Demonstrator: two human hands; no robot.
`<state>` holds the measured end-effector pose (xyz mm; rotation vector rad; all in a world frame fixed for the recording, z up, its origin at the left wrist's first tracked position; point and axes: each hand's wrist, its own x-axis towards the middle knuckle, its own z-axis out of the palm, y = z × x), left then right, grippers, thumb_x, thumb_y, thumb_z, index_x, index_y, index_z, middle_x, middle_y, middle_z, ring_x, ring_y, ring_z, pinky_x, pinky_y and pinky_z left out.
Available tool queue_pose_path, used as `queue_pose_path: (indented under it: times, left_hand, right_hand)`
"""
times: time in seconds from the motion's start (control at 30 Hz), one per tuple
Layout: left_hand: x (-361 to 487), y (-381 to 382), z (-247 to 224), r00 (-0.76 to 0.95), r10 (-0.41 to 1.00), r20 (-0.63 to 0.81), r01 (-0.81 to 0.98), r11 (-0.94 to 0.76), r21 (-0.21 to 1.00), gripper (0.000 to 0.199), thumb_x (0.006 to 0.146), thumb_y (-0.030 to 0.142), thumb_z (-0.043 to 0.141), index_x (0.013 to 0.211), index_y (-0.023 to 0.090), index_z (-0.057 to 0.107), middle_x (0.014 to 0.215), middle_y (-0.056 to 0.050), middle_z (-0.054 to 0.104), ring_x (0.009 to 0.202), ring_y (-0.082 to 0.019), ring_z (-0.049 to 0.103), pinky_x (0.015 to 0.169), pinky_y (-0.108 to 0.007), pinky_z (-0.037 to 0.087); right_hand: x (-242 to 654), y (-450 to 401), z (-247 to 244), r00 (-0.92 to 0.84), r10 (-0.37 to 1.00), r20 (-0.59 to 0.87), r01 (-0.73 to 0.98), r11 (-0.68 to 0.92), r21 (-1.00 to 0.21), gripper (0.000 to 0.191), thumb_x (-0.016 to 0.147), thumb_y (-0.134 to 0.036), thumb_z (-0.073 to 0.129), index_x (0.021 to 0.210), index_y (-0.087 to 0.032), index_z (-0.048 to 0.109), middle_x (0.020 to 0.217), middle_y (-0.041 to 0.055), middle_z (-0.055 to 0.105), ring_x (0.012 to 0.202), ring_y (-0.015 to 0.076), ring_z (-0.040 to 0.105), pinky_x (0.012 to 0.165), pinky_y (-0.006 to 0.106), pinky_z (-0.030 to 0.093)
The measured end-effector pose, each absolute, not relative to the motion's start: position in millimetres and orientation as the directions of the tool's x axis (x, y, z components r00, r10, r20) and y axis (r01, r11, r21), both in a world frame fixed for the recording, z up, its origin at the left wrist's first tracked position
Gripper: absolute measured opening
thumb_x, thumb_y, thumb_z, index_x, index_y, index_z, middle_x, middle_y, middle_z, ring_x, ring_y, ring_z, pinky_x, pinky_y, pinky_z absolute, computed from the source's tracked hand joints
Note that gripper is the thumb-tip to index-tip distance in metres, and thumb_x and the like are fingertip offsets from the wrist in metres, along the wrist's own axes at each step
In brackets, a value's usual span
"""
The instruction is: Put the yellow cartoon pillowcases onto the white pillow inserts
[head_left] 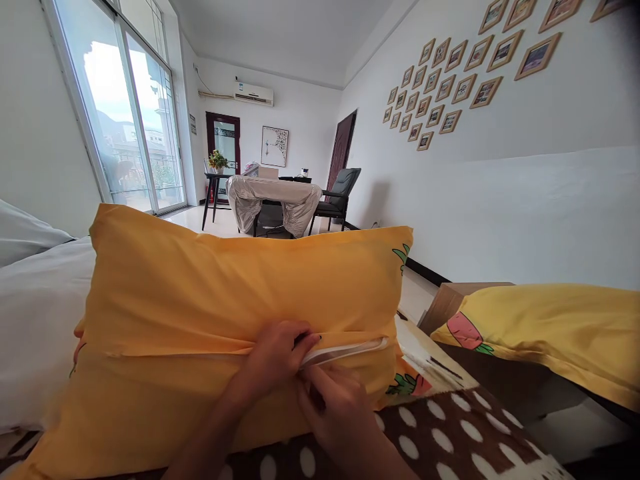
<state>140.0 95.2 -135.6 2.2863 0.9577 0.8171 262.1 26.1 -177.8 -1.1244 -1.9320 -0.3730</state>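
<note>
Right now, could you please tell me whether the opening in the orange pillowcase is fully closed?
No, the opening in the orange pillowcase gapes just above the right hand, with white showing along it.

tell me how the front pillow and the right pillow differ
The front pillow is propped up, while the right pillow lies flatter. The front pillow has the left hand and right hand at its white-edged slit; no hand touches the right pillow. The front pillow looks deeper orange, the right pillow paler yellow. Both show green printed leaves.
</note>
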Motion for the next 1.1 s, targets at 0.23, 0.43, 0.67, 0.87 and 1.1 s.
queue_pose_path:
  times: [0.23, 0.43, 0.67, 0.87, 1.1]
  left_hand:
    - [140, 94, -134, 0.564, 0.761, 0.321, 0.435, -0.604, 0.668, 0.035, 0.087, 0.033, 0.043, 0.057, 0.017, 0.039, 0.054, 0.004, 0.042, 0.053, -0.010, 0.037, 0.053, -0.025, 0.024]
    - [140, 96, -135, 0.562, 0.757, 0.334, 0.428, -0.612, 0.665, 0.036, 0.087, 0.035, 0.042, 0.056, 0.017, 0.040, 0.054, 0.003, 0.044, 0.053, -0.010, 0.037, 0.054, -0.025, 0.025]
    - [140, 98, -138, 0.561, 0.759, 0.330, 0.433, -0.609, 0.665, 0.034, 0.086, 0.035, 0.043, 0.058, 0.017, 0.042, 0.056, 0.003, 0.046, 0.055, -0.010, 0.038, 0.055, -0.025, 0.025]
    - [140, 99, -136, 0.566, 0.758, 0.324, 0.439, -0.610, 0.660, 0.035, 0.087, 0.035, 0.042, 0.058, 0.017, 0.041, 0.056, 0.003, 0.044, 0.055, -0.010, 0.038, 0.055, -0.025, 0.024]
    - [141, 97, -135, 0.552, 0.759, 0.345, 0.432, -0.614, 0.660, 0.036, 0.088, 0.034, 0.042, 0.056, 0.017, 0.036, 0.054, 0.004, 0.038, 0.054, -0.010, 0.035, 0.055, -0.025, 0.023]
  right_hand:
    - [271, 24, -171, -0.277, 0.727, 0.628, 0.803, 0.534, -0.264, 0.010, 0.083, -0.027, 0.057, 0.077, -0.020, 0.061, 0.050, -0.0050, 0.057, 0.043, 0.0102, 0.049, 0.047, 0.024, 0.029]
    - [254, 38, -198, -0.209, 0.505, 0.838, 0.905, 0.424, -0.030, 0.030, 0.090, -0.024, 0.045, 0.061, -0.019, 0.049, 0.050, 0.0003, 0.055, 0.045, 0.0128, 0.050, 0.050, 0.027, 0.027]
    - [250, 44, -203, -0.186, 0.461, 0.868, 0.854, 0.512, -0.090, 0.028, 0.087, -0.012, 0.041, 0.060, -0.020, 0.045, 0.048, -0.0017, 0.052, 0.043, 0.0107, 0.046, 0.049, 0.026, 0.027]
    - [268, 34, -186, -0.180, 0.612, 0.770, 0.882, 0.448, -0.150, 0.021, 0.080, -0.013, 0.044, 0.060, -0.019, 0.051, 0.046, -0.0027, 0.053, 0.042, 0.0100, 0.047, 0.048, 0.025, 0.025]
    - [296, 33, -166, -0.139, 0.695, 0.705, 0.914, 0.364, -0.178, 0.016, 0.080, -0.016, 0.049, 0.065, -0.019, 0.055, 0.050, -0.0028, 0.055, 0.045, 0.0106, 0.050, 0.048, 0.024, 0.027]
